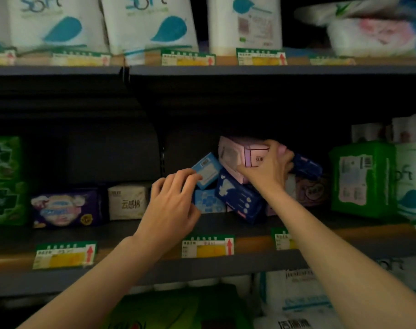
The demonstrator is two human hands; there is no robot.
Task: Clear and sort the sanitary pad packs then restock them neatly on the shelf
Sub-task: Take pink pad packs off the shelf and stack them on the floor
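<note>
Right hand [267, 168] grips pink pad box [241, 154] atop frame-centre pile. Left hand [172, 203], fingers loosely spread, touches one of two light-blue packs [207, 169]. One dark-blue pack [240, 197] beneath.

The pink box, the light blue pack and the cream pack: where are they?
pink box [235, 153], head view, on its left face beside the right hand.
light blue pack [208, 169], head view, on its tilted front face.
cream pack [128, 201], head view, on its front face, by the printed characters.

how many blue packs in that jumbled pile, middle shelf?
3 clearly: a light blue pack tilted at the left hand, a light blue pack lying beneath it, a dark blue pack leaning right of both. A dark blue one behind the right hand may be a fourth.
</note>
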